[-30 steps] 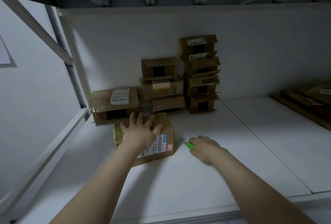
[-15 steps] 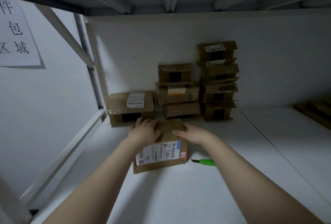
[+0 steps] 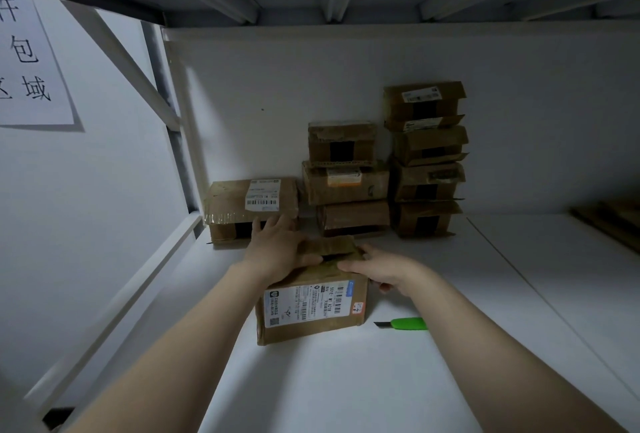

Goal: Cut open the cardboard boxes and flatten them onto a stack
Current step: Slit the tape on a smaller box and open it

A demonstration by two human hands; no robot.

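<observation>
Brown cardboard is the working material in the head view, the only view supplied. The cardboard box [image 3: 311, 308] in hand lies on the white shelf [image 3: 346, 391], left of centre and about midway between its front and back edges, with the labelled side facing the camera. The left hand [image 3: 277, 252] lies flat on the left part of the box top, with its fingers nearly straight and reaching past the far edge. The right hand [image 3: 381, 268] holds the right part: the thumb lies on top and the fingers curl down the right side. A dark gap shows between the two hands along the top, so the top seam is probably already parted. The green knife [image 3: 407, 323] lies free on the shelf, just beside the near right corner of the box and not touching it. Its long axis runs parallel to the front edge, with the dark blade tip pointing left at the box. The knife lies below and toward the front edge from the right fingers, and the right forearm passes over its handle end. The right hand is therefore the nearer one for any further cut. Toward the back left corner stand a single sealed box [image 3: 249, 204], a three-high stack [image 3: 346, 183] and a four-high stack [image 3: 427, 162]. Flat cardboard [image 3: 609, 221] lies at the right edge.
</observation>
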